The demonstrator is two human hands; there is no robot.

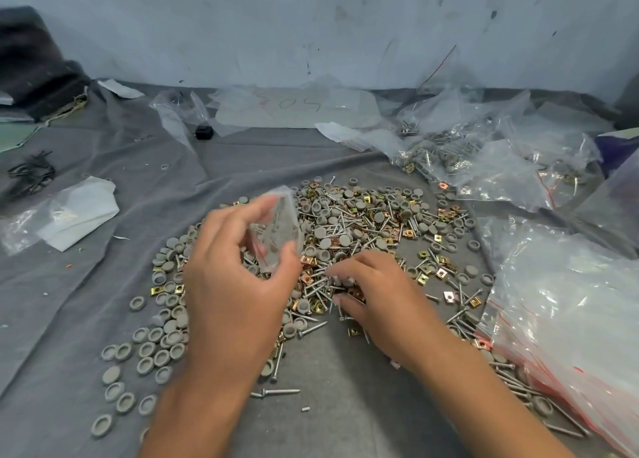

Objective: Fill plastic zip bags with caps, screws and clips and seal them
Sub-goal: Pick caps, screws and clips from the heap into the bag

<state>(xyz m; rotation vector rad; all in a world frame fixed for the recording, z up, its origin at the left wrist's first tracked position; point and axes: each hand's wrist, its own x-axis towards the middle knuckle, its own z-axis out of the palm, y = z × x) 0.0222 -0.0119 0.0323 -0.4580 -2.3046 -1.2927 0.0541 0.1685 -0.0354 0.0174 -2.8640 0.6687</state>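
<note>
Over the parts pile [363, 229], left hand [235, 284] pinches an unsealed zip bag [276, 229]; right hand [377, 291] curls into screws; filled bags [484, 156] behind, plenty left.

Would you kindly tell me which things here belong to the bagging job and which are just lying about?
For the job:
small zip bag in left hand
right hand in the pile of caps, screws and clips
filled bags

Lying about:
black clips
small black block
dark cloth
</note>
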